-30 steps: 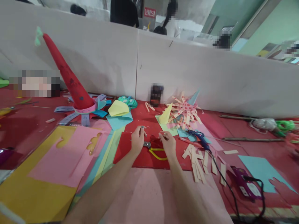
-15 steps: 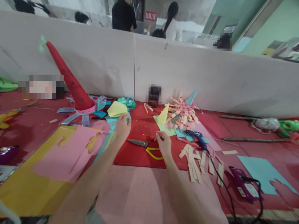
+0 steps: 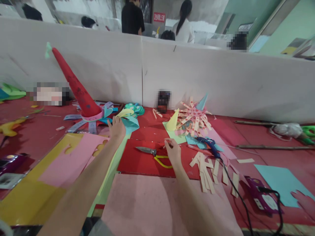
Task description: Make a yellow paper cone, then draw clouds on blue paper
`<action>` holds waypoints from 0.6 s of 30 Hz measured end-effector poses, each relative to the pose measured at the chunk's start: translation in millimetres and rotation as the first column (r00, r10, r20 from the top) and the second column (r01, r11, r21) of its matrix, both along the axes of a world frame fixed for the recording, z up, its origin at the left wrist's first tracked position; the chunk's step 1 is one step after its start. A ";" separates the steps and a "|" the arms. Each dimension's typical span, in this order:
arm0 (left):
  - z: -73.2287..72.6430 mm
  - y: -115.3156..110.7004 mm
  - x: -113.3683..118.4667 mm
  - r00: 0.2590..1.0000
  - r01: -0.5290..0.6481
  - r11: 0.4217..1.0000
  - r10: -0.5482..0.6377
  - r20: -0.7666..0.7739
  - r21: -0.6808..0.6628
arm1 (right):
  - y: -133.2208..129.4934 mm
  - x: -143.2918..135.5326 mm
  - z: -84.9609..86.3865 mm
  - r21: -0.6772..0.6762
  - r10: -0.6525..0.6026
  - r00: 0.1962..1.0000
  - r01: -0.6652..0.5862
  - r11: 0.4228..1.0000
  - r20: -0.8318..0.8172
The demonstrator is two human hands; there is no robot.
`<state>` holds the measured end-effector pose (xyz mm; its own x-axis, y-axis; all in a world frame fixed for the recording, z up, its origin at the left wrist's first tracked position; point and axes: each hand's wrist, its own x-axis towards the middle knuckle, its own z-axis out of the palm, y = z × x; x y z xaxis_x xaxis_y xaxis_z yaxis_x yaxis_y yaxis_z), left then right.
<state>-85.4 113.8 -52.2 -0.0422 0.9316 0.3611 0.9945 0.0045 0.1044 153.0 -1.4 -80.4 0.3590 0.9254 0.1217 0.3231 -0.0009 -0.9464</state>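
A: ok so what's the left hand (image 3: pixel 117 128) up to?

B: It's stretched out by the yellow paper (image 3: pixel 126 112), which sits just beyond the fingers, over by a blue folded sheet (image 3: pixel 131 124). Fingers look partly spread, but I honestly can't tell if they've got hold of it.

A: and the right hand (image 3: pixel 174 151)?

B: Above the red sheet (image 3: pixel 135 164), right at the handle end of the scissors (image 3: pixel 147 150). Its fingers are curled in, tips close together. Can't make out whether anything's pinched there.

A: looks like a cramped bench (image 3: pixel 147 127) lol

B: Yeah, it's busy. The scissors lie between the two hands, blades pointing left. Tall red cone hat (image 3: pixel 80 95) leans just past the left hand, with a stack of green rings (image 3: pixel 137 109) behind the yellow paper. The left forearm covers part of the pink sheet (image 3: pixel 65 160).

A: right side any better?

B: Not really. Yellow cone (image 3: pixel 172 122) just beyond the right hand, heart-print fringed piece (image 3: pixel 195 114) next to it, then a blue glue gun (image 3: pixel 209 144). Pale strips (image 3: pixel 205 175) are scattered beside the right forearm, and the black cable (image 3: pixel 236 190) trails past them toward the front edge, near a purple box (image 3: pixel 258 193).
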 end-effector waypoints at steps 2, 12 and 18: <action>3.3 0.9 0.7 1.000 -0.013 0.999 0.012 0.029 0.053 | 0.6 0.1 -1.0 0.006 0.009 1.000 -0.009 1.000 0.003; 12.4 0.7 9.3 0.998 -0.011 0.990 0.003 0.055 0.140 | 0.7 0.8 -1.4 0.004 0.025 1.000 -0.025 1.000 0.019; 4.4 4.4 4.1 0.994 0.086 0.993 -0.080 0.067 -0.086 | 0.8 0.8 -2.1 0.025 0.043 0.998 -0.044 0.999 0.053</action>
